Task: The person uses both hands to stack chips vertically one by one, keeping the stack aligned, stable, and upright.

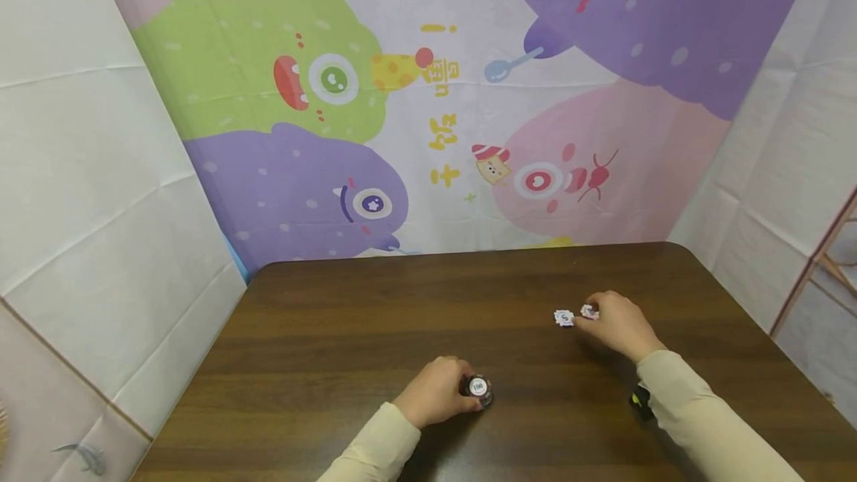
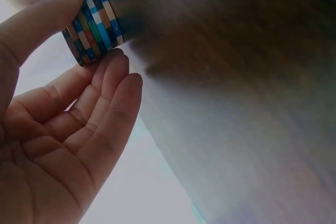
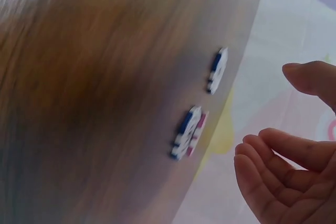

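In the head view my left hand [image 1: 438, 391] grips a stack of poker chips [image 1: 478, 387] near the table's middle, the top one black-edged with "100" on its white centre. The left wrist view shows thumb and fingers around the multicoloured edges of the stack [image 2: 97, 24]. Farther back on the right, my right hand [image 1: 619, 324] hovers with thumb and fingers parted over white poker chips [image 1: 589, 312]. Just left of it lies another white chip [image 1: 564, 317]. In the right wrist view a blue-and-white chip [image 3: 185, 134] overlaps a pink-and-white one [image 3: 198, 135], apart from the hand.
Both hands work over a dark brown wooden table [image 1: 375, 318] with rounded far corners. Behind it hangs a cloth [image 1: 442, 222] printed with cartoon monsters. A small black and yellow-green object [image 1: 640, 402] shows beside the right sleeve.
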{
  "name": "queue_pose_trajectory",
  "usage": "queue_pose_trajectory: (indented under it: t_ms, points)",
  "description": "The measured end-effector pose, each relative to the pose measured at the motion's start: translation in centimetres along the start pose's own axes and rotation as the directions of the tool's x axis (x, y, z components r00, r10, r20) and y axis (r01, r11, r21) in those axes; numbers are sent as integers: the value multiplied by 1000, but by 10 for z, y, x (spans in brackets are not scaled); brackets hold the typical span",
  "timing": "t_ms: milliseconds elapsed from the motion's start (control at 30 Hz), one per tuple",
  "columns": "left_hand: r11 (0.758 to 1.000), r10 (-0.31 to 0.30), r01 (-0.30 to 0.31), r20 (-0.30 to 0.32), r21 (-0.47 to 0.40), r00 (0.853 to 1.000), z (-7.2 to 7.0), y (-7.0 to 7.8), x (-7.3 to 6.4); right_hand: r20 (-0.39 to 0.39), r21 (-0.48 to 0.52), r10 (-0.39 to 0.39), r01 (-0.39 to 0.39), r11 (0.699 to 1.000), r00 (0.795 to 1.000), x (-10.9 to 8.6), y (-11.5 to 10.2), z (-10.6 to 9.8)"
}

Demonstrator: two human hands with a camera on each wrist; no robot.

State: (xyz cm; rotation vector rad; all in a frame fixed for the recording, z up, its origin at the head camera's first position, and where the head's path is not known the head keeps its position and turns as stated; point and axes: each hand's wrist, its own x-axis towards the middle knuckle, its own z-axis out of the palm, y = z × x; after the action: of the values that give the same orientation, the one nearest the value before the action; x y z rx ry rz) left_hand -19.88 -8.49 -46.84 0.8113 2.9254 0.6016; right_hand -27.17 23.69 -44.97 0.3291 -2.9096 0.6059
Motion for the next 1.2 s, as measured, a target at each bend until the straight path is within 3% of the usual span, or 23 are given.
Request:
queue_pose_trajectory:
  t_ms: [300,567,767,1200]
  points:
    - [1000,-3,3,2,10,1000,-1,0,-1,47,-58,77,-75,996,996,3,17,1]
    - [1000,1,-1,-2,14,1000,-2,1,-1,131,-75,171,-162,984,977,4,25,2]
    - [1000,-3,3,-6,15,1000,-3,1,-1,162,-82,185,-174,981,969,5,30,5]
    - [1000,1,-1,-5,7,1000,-3,1,-2,151,-93,170,-157,983,974,6,31,9]
